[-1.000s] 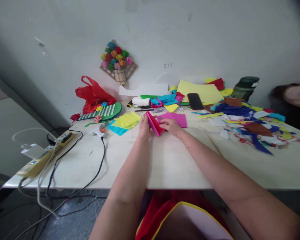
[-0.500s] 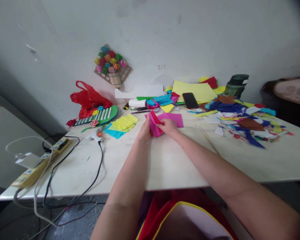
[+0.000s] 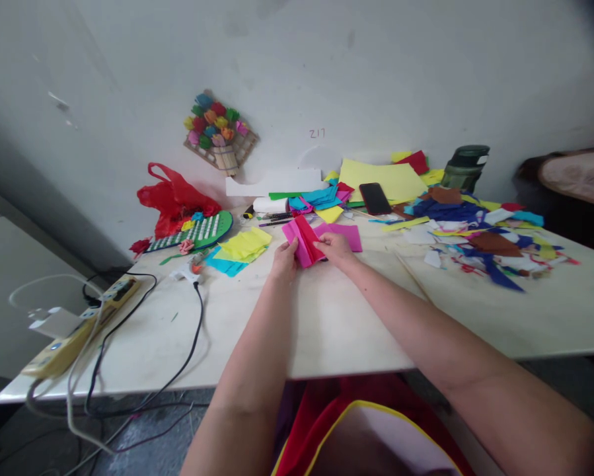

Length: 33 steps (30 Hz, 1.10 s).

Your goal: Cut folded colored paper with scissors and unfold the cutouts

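both hands are on the pink folded paper (image 3: 302, 239), which sits near the middle of the table (image 3: 326, 324), lifted a bit off the surface and pleated so one edge stands up. left hand (image 3: 283, 259) pinches its left side with the fingers closed on the fold, right hand (image 3: 334, 246) grips the right side, thumb on top. so both are closed on the same piece, not spread wide

just behind the right hand there's a flat pink sheet (image 3: 347, 234) lying on the table, touching or nearly touching the folded one, can't tell which. to the left of the left hand is a yellow paper stack (image 3: 245, 242) lying on some blue paper (image 3: 223, 266). further left a glue gun (image 3: 189, 266) with a black cable (image 3: 193, 330) running off the front edge, and a power strip (image 3: 78, 324) hanging at the left corner

back by the wall: a red plastic bag (image 3: 176, 197), a green board with white strips (image 3: 198, 229), a white roll (image 3: 271, 204), some pens (image 3: 277, 219), a big yellow sheet (image 3: 382, 178) with a phone (image 3: 374, 198) on it, and a dark green bottle (image 3: 466, 168). the right side of the table is covered in a pile of paper scraps (image 3: 475, 231), mostly blue, brown, white and yellow, well apart from the hands. a paper flower craft (image 3: 218, 131) hangs on the wall above the bag
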Each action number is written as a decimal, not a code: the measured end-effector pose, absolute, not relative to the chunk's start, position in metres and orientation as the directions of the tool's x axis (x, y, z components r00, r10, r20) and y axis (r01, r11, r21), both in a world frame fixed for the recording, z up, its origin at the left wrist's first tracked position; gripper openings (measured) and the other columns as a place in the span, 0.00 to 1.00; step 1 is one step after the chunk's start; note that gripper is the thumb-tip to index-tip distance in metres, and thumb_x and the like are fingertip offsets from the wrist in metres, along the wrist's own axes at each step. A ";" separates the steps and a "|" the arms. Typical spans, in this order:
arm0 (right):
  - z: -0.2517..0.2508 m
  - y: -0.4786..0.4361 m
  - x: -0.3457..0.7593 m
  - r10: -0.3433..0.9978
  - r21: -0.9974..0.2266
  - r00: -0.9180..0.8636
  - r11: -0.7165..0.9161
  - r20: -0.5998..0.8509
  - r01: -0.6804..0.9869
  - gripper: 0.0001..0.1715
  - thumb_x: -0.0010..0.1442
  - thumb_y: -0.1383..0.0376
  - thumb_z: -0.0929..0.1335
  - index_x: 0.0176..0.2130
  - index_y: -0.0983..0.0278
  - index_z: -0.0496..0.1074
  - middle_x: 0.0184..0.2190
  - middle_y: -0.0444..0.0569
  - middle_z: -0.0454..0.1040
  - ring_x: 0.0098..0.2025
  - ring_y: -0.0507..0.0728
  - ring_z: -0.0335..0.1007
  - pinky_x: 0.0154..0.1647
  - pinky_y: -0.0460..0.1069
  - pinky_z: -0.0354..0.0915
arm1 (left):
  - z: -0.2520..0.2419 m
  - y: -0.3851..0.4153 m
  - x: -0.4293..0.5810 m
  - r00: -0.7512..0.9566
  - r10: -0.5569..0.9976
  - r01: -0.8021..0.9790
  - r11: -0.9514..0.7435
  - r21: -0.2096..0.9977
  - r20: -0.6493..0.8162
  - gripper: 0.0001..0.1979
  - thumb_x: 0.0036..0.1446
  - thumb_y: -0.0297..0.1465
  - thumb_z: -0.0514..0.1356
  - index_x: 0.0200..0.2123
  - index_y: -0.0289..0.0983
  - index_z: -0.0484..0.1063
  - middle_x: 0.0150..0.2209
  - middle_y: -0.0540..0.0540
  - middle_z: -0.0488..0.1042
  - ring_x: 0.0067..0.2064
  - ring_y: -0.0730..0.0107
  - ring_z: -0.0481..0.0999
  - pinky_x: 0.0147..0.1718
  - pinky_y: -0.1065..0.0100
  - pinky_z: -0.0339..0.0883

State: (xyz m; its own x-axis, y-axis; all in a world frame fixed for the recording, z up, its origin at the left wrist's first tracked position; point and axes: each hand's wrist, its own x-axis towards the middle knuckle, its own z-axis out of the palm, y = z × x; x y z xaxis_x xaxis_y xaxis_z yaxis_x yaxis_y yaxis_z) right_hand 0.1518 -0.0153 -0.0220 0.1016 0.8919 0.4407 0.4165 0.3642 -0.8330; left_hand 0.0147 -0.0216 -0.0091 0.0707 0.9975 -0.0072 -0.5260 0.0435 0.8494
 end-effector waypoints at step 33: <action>-0.016 -0.020 0.148 0.844 -0.816 0.126 0.451 0.522 0.360 0.20 0.47 0.75 0.65 0.41 0.65 0.73 0.35 0.51 0.77 0.40 0.57 0.74 0.44 0.53 0.68 | -0.009 -0.017 0.013 0.003 0.995 -0.538 0.084 0.839 -0.098 0.21 0.53 0.26 0.57 0.51 0.40 0.60 0.28 0.51 0.71 0.27 0.74 0.72 0.35 0.69 0.67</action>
State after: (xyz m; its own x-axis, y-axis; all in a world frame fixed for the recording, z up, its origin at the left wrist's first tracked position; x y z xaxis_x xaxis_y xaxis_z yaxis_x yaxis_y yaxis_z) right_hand 0.1480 -0.0198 -0.0157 0.1258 0.8437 0.5219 0.3600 0.4514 -0.8165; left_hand 0.0130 -0.0174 -0.0091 0.0032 0.9952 -0.0979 -0.5378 0.0842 0.8389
